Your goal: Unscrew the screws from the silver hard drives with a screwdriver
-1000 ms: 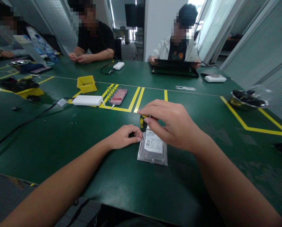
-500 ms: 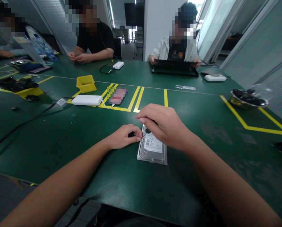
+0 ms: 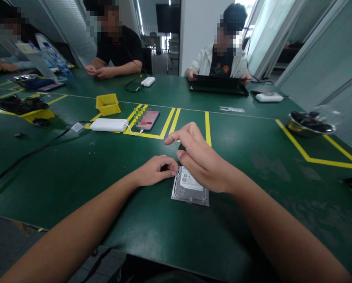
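Observation:
A silver hard drive (image 3: 190, 193) with a white label lies flat on the green table, its label side up. My left hand (image 3: 156, 169) rests at the drive's left edge, thumb and fingers curled together against it. Over the drive's upper right part arches my right hand (image 3: 204, 157), hiding much of the label. Its thumb and bent fingers close around the dark handle of a screwdriver (image 3: 182, 147), mostly covered by the hand. The forefinger points out to the left. The screwdriver's tip, down by my left fingertips, is hard to make out.
Beyond the drive are a white power bank (image 3: 109, 125), a phone (image 3: 149, 120) and a yellow bin (image 3: 108, 104). A metal bowl of dark parts (image 3: 311, 124) stands right; a yellow tray of cables (image 3: 34, 114) sits left. People sit across the table (image 3: 129, 228).
My right hand has rolled and its knuckles have risen, with the forefinger lifting off the screwdriver's handle. My left hand and the hard drive stay put.

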Demonstrator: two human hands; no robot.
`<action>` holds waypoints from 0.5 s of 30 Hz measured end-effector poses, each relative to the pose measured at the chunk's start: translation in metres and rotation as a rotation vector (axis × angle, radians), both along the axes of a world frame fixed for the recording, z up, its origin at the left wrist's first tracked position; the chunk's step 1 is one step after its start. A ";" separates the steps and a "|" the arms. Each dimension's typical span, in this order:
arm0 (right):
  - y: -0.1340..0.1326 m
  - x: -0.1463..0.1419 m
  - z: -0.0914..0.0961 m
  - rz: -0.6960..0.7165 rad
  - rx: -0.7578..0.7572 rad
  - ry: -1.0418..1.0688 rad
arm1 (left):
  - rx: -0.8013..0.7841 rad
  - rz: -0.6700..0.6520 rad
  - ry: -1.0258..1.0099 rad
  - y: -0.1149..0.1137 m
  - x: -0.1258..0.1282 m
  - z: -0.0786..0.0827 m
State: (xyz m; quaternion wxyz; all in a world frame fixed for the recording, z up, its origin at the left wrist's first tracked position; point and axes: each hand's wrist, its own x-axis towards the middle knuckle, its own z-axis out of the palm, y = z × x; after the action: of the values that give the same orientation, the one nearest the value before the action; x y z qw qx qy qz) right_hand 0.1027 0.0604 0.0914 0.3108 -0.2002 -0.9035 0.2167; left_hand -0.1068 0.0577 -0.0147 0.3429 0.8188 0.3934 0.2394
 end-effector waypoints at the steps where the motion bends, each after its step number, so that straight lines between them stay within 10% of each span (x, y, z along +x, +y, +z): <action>1: 0.000 0.000 0.001 0.002 0.010 0.009 | 0.005 0.002 0.005 0.000 0.000 0.000; 15: 0.013 0.008 0.000 -0.008 0.283 0.133 | 0.031 0.008 0.020 0.000 0.001 0.003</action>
State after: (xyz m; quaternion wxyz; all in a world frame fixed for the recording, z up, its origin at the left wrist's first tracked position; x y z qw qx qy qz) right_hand 0.1110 0.0733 0.0918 0.3960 -0.1431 -0.9017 0.0986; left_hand -0.1057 0.0573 -0.0117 0.3253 0.8249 0.3961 0.2386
